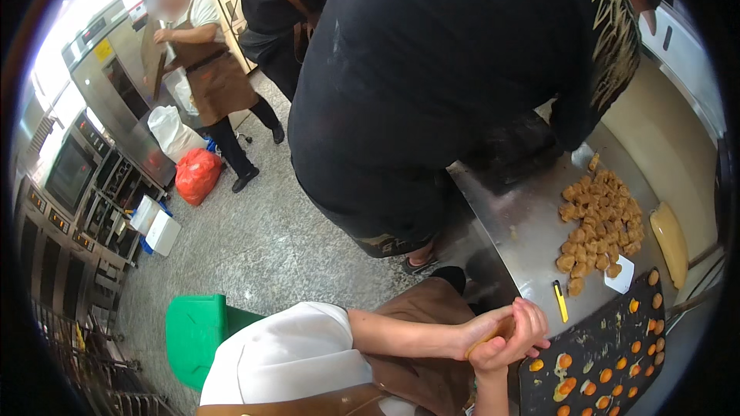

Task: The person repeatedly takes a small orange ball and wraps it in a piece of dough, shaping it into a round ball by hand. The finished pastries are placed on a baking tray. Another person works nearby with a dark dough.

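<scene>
My left hand (483,325) and my right hand (523,332) are cupped together over the front edge of a steel worktable (514,237). A thin piece of tan dough (491,337) shows between the palms, partly hidden by the fingers. Just beyond my hands lies a yellow utility knife (560,301). A pile of brown dough or filling lumps (601,219) covers the table farther on, with a white plastic scraper (620,275) at its near end. Close by on the right, a black baking tray (543,390) bears many orange egg yolks (568,385), some with whitish residue around them.
A long pale-yellow dough roll (669,242) lies at the table's far side. A person in black (416,98) bends over the table beside me. Behind, another person in an apron (214,81) holds a board. A green bin (196,341) and a red bag (198,176) stand on the floor.
</scene>
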